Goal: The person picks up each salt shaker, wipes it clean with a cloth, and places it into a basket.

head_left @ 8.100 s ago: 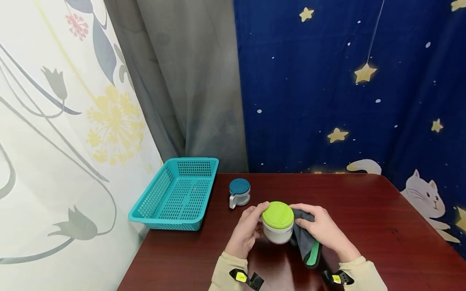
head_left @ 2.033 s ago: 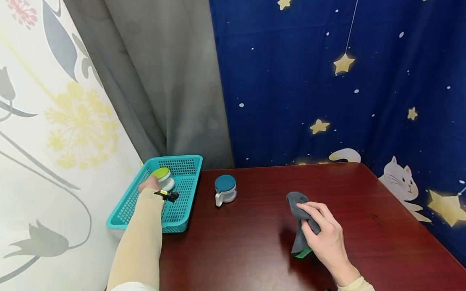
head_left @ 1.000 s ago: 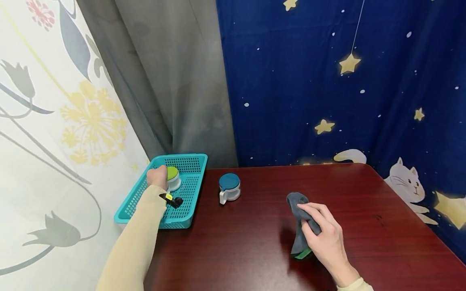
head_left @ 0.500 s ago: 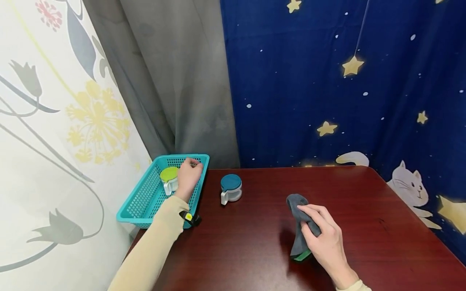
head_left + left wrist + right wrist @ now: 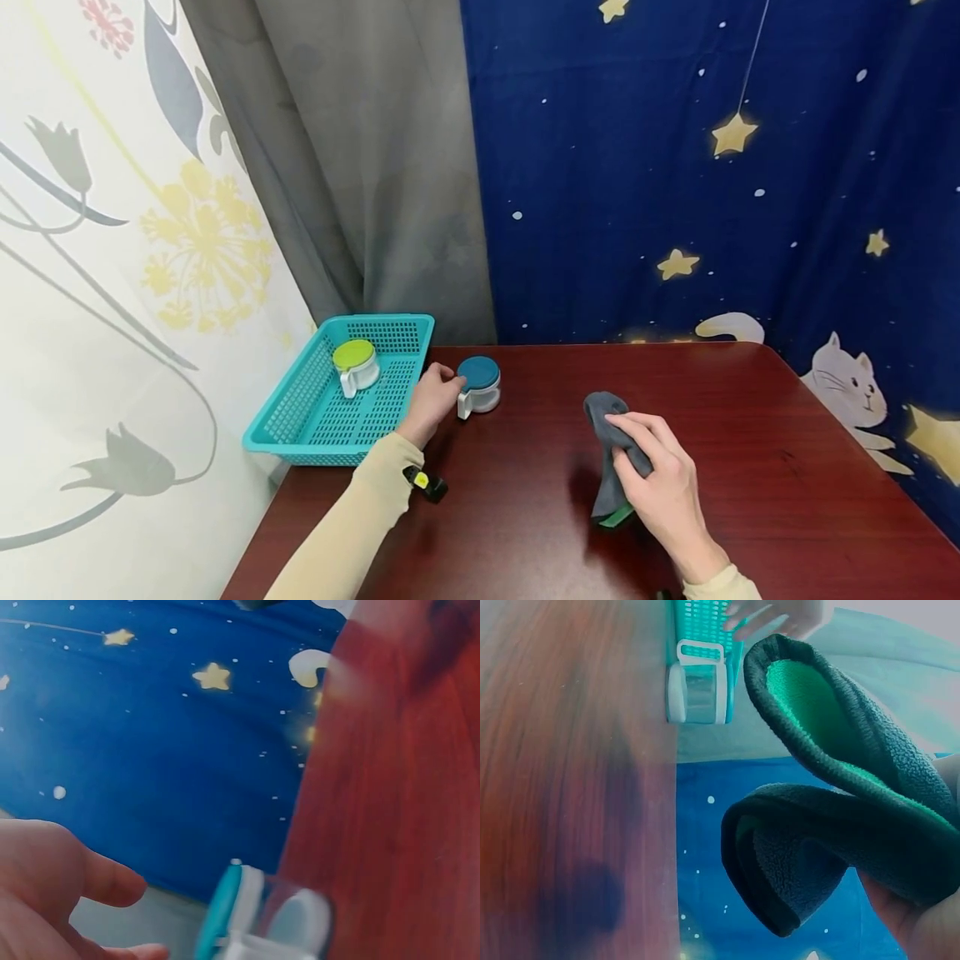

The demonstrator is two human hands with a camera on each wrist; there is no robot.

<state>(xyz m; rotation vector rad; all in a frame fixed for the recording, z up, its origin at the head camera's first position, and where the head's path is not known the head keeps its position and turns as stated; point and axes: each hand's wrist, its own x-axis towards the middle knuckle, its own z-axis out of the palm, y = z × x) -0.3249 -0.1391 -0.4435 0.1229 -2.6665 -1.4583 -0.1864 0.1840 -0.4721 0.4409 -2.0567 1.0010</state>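
Note:
My left hand (image 5: 431,402) is just left of a clear jar with a blue lid (image 5: 478,372) and a white handle, which stands upright on the table. In the left wrist view, the fingers of the left hand (image 5: 45,877) are parted, with a gap between them and the jar (image 5: 225,907). On the right, my right hand (image 5: 667,479) holds a folded grey cloth (image 5: 611,479) above the table, thumb on one side and fingers on the other. The cloth (image 5: 885,799) shows a green inner face and dark edging in the right wrist view.
A turquoise plastic basket (image 5: 322,451) stands at the table's left edge. Inside it sits a similar jar with a lime-green lid (image 5: 354,354), upright. Behind the dark red table (image 5: 525,500) hang a grey curtain (image 5: 390,167) and a blue star-patterned one (image 5: 600,167).
The left hand has put the green-lidded jar in the basket, let go of it and moved right to the blue-lidded jar. The right hand keeps hold of the cloth, nearly still.

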